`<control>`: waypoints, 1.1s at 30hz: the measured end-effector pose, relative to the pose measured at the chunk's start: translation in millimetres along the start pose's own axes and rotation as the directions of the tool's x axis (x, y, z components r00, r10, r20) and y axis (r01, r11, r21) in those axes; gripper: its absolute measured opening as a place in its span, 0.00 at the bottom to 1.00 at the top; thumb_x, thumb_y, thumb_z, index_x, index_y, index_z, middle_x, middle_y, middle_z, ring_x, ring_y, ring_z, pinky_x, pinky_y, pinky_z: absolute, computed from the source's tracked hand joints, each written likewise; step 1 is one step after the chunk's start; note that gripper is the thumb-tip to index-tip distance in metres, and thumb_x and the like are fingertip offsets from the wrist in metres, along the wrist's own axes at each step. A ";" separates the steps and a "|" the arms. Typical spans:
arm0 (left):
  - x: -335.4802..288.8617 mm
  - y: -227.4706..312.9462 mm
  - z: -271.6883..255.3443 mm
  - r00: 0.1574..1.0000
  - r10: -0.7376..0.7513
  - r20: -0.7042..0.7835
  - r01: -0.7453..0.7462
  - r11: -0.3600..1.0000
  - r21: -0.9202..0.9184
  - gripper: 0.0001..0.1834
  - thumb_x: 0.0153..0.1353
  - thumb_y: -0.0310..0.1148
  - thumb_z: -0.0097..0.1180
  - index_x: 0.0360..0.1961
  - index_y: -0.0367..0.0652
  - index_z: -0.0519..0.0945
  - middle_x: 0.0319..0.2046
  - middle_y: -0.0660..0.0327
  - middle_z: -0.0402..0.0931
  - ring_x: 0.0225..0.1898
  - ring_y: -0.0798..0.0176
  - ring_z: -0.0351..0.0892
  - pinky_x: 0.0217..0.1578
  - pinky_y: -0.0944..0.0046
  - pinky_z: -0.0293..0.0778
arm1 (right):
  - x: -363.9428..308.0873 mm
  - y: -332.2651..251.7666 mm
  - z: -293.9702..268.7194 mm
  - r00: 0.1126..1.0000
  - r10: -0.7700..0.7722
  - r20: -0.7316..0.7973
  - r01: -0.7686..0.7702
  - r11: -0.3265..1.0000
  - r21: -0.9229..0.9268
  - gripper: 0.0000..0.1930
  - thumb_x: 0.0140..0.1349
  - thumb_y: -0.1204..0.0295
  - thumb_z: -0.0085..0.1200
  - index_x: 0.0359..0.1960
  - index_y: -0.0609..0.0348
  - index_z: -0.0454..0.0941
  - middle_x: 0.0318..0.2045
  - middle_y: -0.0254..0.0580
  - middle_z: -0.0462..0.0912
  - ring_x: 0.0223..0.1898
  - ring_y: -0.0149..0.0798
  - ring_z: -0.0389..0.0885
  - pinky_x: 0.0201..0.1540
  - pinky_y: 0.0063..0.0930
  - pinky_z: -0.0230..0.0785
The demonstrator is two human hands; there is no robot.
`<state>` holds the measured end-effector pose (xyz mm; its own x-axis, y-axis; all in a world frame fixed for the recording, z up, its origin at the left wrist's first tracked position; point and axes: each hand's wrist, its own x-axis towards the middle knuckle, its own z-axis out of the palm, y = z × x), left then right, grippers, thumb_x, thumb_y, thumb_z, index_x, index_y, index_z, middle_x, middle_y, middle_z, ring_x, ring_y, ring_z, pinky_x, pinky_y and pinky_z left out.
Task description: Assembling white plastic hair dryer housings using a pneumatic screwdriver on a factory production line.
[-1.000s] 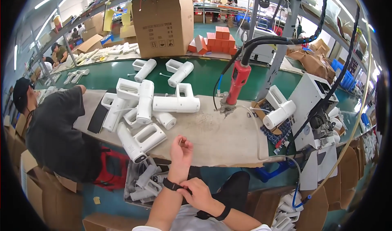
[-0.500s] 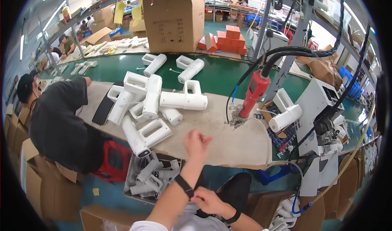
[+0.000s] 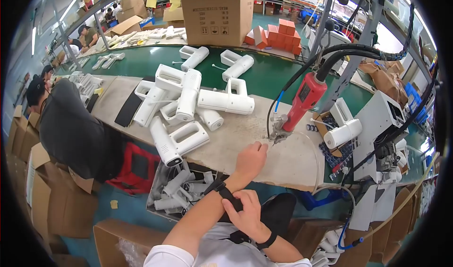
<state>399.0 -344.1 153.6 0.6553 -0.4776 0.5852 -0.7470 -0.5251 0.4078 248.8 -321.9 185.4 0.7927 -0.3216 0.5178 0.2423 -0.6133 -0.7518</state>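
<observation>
Hiding part of the wristband (image 3: pixel 225 191): right fingers (image 3: pixel 246 202)

Behind the left hand (image 3: pixel 251 163), the black strap-shaped wristband (image 3: pixel 227 194) looks matt. Ahead and left of that hand, white pistol-shaped plastic housings (image 3: pixel 188 98) look smooth and slightly glossy; beneath it, the beige sheet (image 3: pixel 227 145) looks matt and scuffed; ahead and right, the red cylindrical tool (image 3: pixel 305 98) ends in dull metal.

Left hand (image 3: pixel 251 162) nearer red tool (image 3: pixel 306 97)
</observation>
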 end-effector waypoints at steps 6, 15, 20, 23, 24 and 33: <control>-3.5 -7.0 0.7 0.985 0.136 0.105 -0.151 0.976 0.159 0.10 0.49 0.28 0.54 0.35 0.45 0.76 0.29 0.60 0.73 0.29 0.55 0.76 0.27 0.56 0.74 | 14.3 -5.5 4.5 0.979 0.141 0.146 -0.154 0.984 0.084 0.08 0.52 0.75 0.63 0.30 0.62 0.76 0.26 0.43 0.77 0.30 0.45 0.75 0.33 0.34 0.68; 12.8 -23.6 -1.2 0.788 -0.562 0.252 0.600 0.606 -0.523 0.06 0.58 0.30 0.54 0.36 0.42 0.75 0.26 0.63 0.71 0.26 0.60 0.74 0.33 0.59 0.76 | 15.1 3.0 4.1 0.986 -0.028 0.167 0.022 0.999 0.041 0.09 0.52 0.74 0.64 0.32 0.60 0.77 0.31 0.44 0.78 0.36 0.46 0.76 0.38 0.35 0.70; 22.8 -44.0 -14.9 0.526 -0.634 0.568 0.450 -0.359 -0.818 0.03 0.60 0.28 0.53 0.36 0.43 0.74 0.26 0.65 0.69 0.26 0.67 0.72 0.36 0.56 0.79 | 2.1 11.0 13.3 0.977 0.020 0.214 -0.072 0.969 0.238 0.12 0.54 0.71 0.64 0.35 0.62 0.75 0.35 0.47 0.77 0.38 0.47 0.76 0.40 0.34 0.70; 24.2 -53.4 -13.9 0.507 -0.619 0.600 0.303 -0.524 -0.796 0.04 0.60 0.27 0.54 0.36 0.43 0.73 0.26 0.64 0.69 0.26 0.67 0.72 0.37 0.53 0.80 | -18.5 12.3 15.0 0.901 0.183 0.394 -0.294 0.924 0.244 0.11 0.56 0.72 0.62 0.35 0.62 0.74 0.32 0.48 0.77 0.34 0.42 0.78 0.37 0.33 0.71; 27.9 -52.3 -17.1 0.515 -0.645 0.564 0.297 -0.483 -0.824 0.04 0.60 0.27 0.54 0.36 0.43 0.73 0.26 0.64 0.69 0.26 0.68 0.72 0.37 0.53 0.81 | -22.4 8.2 13.0 0.886 0.224 0.406 -0.325 0.925 0.199 0.10 0.56 0.72 0.62 0.36 0.61 0.75 0.32 0.46 0.78 0.35 0.39 0.78 0.37 0.31 0.71; 83.0 -62.1 -42.0 0.488 -0.804 0.339 0.534 -0.032 -0.845 0.17 0.60 0.39 0.58 0.42 0.37 0.72 0.29 0.61 0.72 0.23 0.66 0.71 0.22 0.63 0.74 | 147.3 -24.7 -79.2 0.818 -0.083 -0.569 0.074 0.997 -0.038 0.30 0.47 0.73 0.68 0.53 0.64 0.68 0.52 0.49 0.71 0.54 0.42 0.69 0.56 0.35 0.61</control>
<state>495.1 -321.6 206.3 0.9586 -0.0496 -0.2803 0.2791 0.3567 0.8915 315.2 -411.3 312.5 0.3102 -0.6231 0.7180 0.2785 -0.6626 -0.6953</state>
